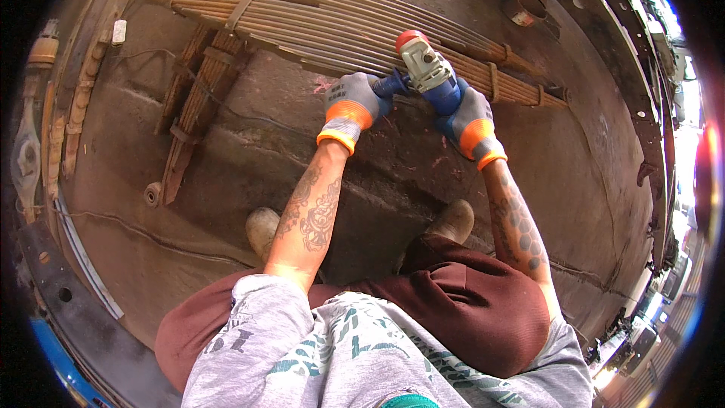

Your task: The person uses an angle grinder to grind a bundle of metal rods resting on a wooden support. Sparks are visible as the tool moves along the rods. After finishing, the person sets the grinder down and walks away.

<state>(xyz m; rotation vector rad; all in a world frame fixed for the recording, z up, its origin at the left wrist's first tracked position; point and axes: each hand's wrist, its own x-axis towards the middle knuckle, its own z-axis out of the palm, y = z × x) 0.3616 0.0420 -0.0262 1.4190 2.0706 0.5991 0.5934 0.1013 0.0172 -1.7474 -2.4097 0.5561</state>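
Both my hands, in grey and orange work gloves, are closed on a blue angle grinder with a grey metal head and a red part at its front end. My left hand wraps round the side handle. The grinder's blue body sits in my right hand. Its head is over the long leaf spring packs on the ground; I cannot tell whether it touches them. The steel leaves lie stacked side by side, bound by metal clips.
More leaf springs lie crosswise at the left, below the long packs. A rusty round can stands at the far right. Dark steel rails curve along the right side. A cable crosses the ground near my boots.
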